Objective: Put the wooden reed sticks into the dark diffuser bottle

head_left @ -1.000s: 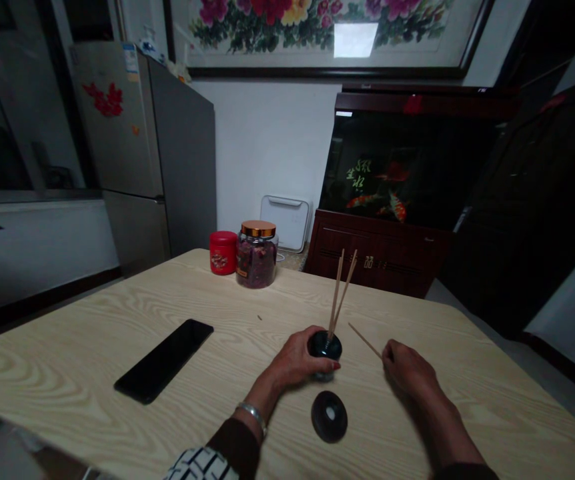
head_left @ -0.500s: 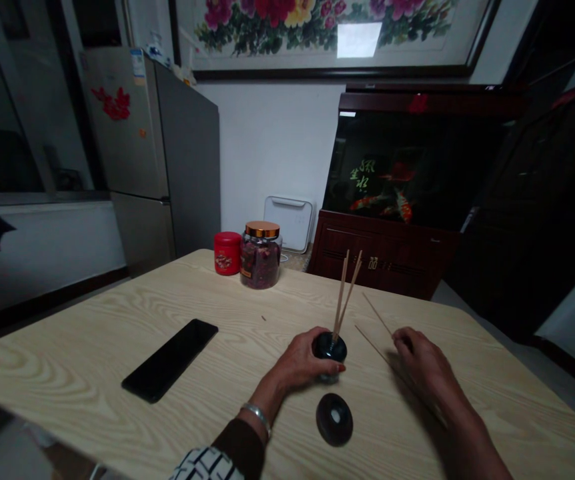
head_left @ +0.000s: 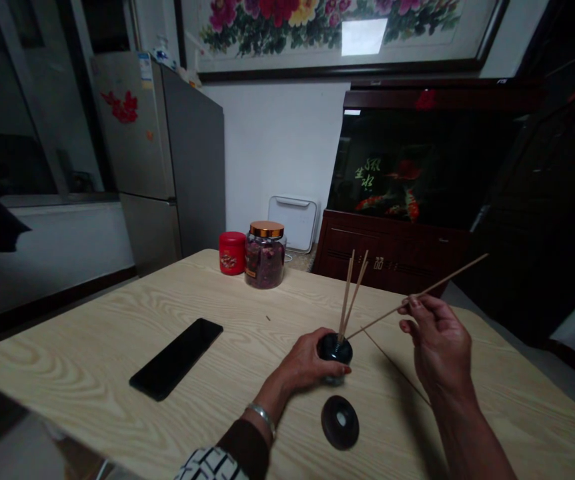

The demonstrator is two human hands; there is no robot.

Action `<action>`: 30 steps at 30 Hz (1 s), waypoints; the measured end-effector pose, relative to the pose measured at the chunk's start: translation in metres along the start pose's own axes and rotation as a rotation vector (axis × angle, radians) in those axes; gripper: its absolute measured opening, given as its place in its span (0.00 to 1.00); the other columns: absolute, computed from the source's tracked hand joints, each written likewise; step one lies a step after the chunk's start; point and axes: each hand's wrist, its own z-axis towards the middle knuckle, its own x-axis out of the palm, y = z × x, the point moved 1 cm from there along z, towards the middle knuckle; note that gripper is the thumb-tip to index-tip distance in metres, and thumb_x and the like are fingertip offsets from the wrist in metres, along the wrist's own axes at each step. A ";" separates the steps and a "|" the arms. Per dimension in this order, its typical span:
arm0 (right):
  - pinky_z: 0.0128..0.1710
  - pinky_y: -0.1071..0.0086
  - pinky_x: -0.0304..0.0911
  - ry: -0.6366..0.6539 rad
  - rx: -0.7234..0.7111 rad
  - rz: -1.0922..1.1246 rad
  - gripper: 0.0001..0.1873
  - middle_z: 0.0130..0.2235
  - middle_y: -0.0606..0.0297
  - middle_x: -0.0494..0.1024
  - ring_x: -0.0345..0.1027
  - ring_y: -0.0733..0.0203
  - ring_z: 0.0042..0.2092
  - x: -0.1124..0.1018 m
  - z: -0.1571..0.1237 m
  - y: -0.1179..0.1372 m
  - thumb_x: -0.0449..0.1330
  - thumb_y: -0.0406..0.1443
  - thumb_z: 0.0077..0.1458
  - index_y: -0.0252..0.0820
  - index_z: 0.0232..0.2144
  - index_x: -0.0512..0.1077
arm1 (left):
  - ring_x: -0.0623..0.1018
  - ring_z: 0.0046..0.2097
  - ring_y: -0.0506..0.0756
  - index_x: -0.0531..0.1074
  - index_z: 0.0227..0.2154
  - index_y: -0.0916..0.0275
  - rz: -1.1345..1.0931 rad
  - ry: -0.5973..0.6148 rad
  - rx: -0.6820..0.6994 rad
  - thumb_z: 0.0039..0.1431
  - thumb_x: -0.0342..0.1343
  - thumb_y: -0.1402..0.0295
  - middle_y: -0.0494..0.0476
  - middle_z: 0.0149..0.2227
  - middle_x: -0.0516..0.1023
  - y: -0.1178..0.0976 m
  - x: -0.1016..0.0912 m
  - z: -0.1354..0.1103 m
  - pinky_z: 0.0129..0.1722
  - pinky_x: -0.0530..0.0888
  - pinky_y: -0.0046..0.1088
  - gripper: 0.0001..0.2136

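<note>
My left hand [head_left: 312, 361] is wrapped round a small dark glass diffuser bottle [head_left: 335, 348] standing on the table. Several thin reed sticks [head_left: 350, 293] rise from its mouth, leaning apart. Between thumb and fingers my right hand [head_left: 440, 333] pinches another reed stick [head_left: 447, 281], raised and slanted, its lower end close to the bottle's top; whether it touches cannot be made out. A loose reed stick [head_left: 395, 363] lies on the table, partly behind my right forearm. In front of the bottle rests a round dark lid [head_left: 340, 422] with a pale centre.
A black phone [head_left: 176, 359] lies to the left on the wooden table [head_left: 92, 333]. At the far edge stand a red canister [head_left: 232, 253] and a glass jar [head_left: 264, 257] with a copper lid. Beyond are a fridge [head_left: 195, 153] and a fish tank [head_left: 417, 167].
My right hand has lifted a reed stick off the table and tilted it, bringing its lower end near the bottle. My left hand keeps hold of the bottle. The view has shifted slightly.
</note>
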 end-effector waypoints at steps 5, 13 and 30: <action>0.25 0.74 0.62 0.087 -0.041 -0.081 0.13 0.35 0.64 0.75 0.68 0.64 0.34 0.009 -0.002 -0.008 0.67 0.42 0.51 0.41 0.34 0.73 | 0.76 0.42 0.58 0.75 0.47 0.64 -0.015 -0.003 -0.016 0.39 0.72 0.61 0.59 0.39 0.79 0.000 -0.001 0.000 0.40 0.72 0.31 0.29; 0.27 0.71 0.62 0.295 0.020 -0.221 0.14 0.32 0.65 0.75 0.68 0.62 0.32 0.019 -0.012 -0.024 0.65 0.45 0.53 0.42 0.36 0.72 | 0.76 0.41 0.58 0.75 0.46 0.64 -0.040 -0.007 -0.010 0.38 0.72 0.62 0.59 0.38 0.78 -0.001 0.000 0.000 0.41 0.72 0.32 0.28; 0.35 0.66 0.60 0.480 0.028 -1.187 0.08 0.34 0.61 0.78 0.71 0.56 0.35 -0.066 0.013 -0.065 0.55 0.40 0.56 0.44 0.32 0.72 | 0.76 0.42 0.58 0.75 0.45 0.64 -0.037 -0.010 0.005 0.38 0.72 0.63 0.58 0.39 0.78 0.000 0.000 0.000 0.43 0.73 0.34 0.28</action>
